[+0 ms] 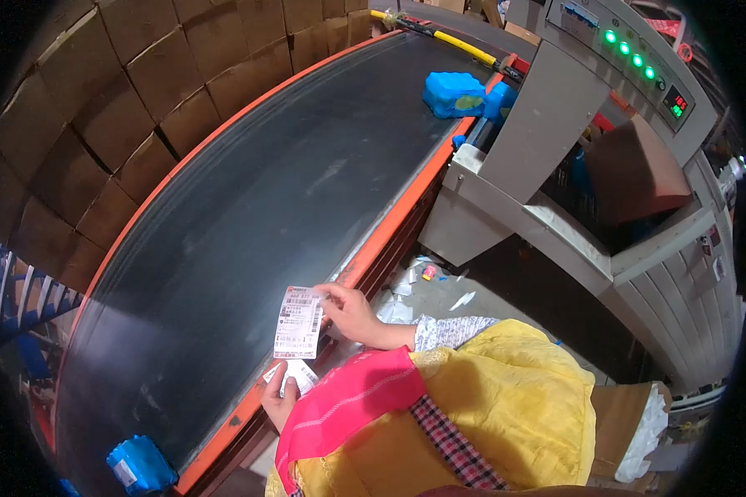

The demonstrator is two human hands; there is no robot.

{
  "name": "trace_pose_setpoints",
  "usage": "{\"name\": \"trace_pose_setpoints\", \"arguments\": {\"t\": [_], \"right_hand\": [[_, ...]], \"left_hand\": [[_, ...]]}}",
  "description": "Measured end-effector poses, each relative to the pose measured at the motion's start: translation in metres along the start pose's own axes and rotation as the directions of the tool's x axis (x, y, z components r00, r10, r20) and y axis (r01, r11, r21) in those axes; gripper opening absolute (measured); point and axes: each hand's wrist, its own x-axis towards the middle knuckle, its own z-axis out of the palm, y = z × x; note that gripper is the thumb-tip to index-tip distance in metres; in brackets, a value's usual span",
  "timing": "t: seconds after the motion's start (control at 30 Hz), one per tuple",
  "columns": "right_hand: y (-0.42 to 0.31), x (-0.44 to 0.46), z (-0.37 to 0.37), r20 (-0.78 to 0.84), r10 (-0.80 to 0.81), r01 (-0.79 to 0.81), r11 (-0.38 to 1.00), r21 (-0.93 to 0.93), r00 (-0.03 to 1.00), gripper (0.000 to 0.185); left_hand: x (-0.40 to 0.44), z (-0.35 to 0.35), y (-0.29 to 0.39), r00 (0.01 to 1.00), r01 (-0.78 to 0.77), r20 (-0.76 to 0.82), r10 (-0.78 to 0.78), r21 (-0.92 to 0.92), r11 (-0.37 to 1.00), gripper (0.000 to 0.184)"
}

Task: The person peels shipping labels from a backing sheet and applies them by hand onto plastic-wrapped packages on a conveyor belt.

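My right hand (352, 315) pinches the upper right edge of a printed shipping label (297, 323), held over the orange edge of the conveyor. Just below it, my left hand (282, 403) has its thumb and fingers closed on a second white label (300, 378), which is partly covered by my thumb and the pink sleeve cover. Both hands are close to my body. Nearest to them on the belt's lower end is a blue wrapped parcel (141, 465) with a white label on its side.
A black conveyor belt (240, 207) with orange rails runs away from me. Stacked cardboard boxes (133, 91) line its far side. More blue parcels (454, 95) sit at its upper end, beside a grey machine (547, 116) with green lights. Scraps (396, 311) litter the floor.
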Motion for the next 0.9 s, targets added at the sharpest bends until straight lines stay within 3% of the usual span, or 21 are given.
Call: {"name": "trace_pose_setpoints", "arguments": {"t": [0.17, 0.4, 0.6, 0.9], "right_hand": [[0.000, 0.000, -0.001, 0.001, 0.033, -0.033, 0.999, 0.039, 0.999, 0.025], [-0.002, -0.001, -0.005, -0.039, -0.025, 0.023, 0.998, -0.058, 0.999, 0.022], [-0.012, 0.012, -0.025, -0.062, 0.079, -0.078, 0.997, 0.017, 0.995, 0.027], [0.023, 0.045, -0.062, -0.292, -0.034, -0.016, 0.986, -0.168, 0.956, 0.025]], "left_hand": [[0.001, 0.001, 0.004, 0.999, -0.014, 0.030, 0.013, 0.032, 0.999, 0.033], [0.000, 0.004, 0.006, 0.999, 0.003, 0.045, -0.005, 0.035, 0.999, 0.032], [0.007, 0.021, 0.008, 0.999, 0.017, 0.028, -0.017, 0.024, 1.000, 0.032], [0.007, 0.031, 0.018, 0.999, 0.038, 0.016, -0.040, 0.104, 0.994, 0.032]]}}
